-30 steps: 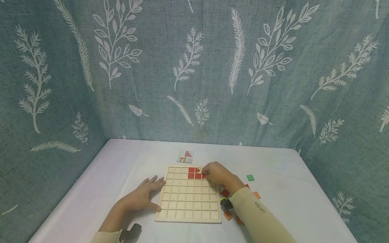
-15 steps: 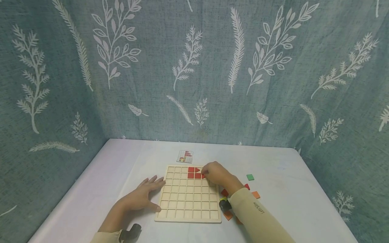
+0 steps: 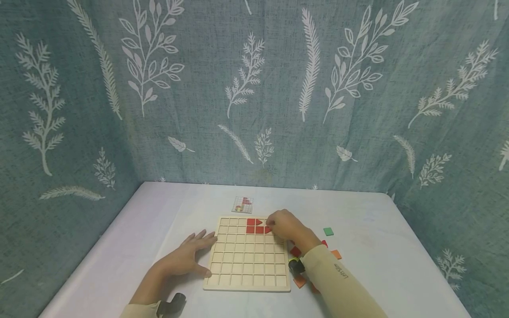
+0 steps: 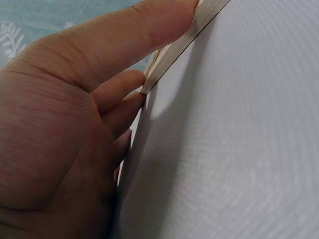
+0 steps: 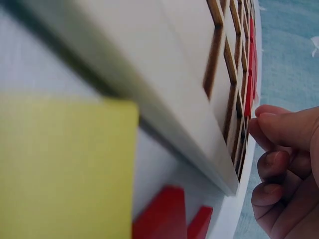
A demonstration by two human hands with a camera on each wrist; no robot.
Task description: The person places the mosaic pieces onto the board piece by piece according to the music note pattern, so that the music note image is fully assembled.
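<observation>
In the head view a pale wooden grid board (image 3: 248, 256) lies flat, with several red square and triangular tiles in its upper rows. My right hand (image 3: 287, 225) is at its upper right, fingers curled, thumb and fingertips at a red triangular tile (image 3: 268, 229), which they seem to pinch; the exact contact is partly hidden. The right wrist view shows the fingertips close to the end of the red tiles (image 5: 248, 102). My left hand (image 3: 184, 256) rests spread along the board's left edge, and in the left wrist view its thumb and fingers touch the board's side (image 4: 172, 52).
A printed pattern card (image 3: 242, 205) lies behind the board. Right of it are loose tiles: a green square (image 3: 328, 231), orange ones (image 3: 336, 254), red ones (image 3: 295, 251) and a yellow one (image 5: 65, 169), some partly under the right arm. A patterned curtain (image 3: 254, 88) hangs behind the white table.
My right hand has shifted slightly up and away, so more of the red triangular tile shows in its cell. My left hand and the board have stayed in place.
</observation>
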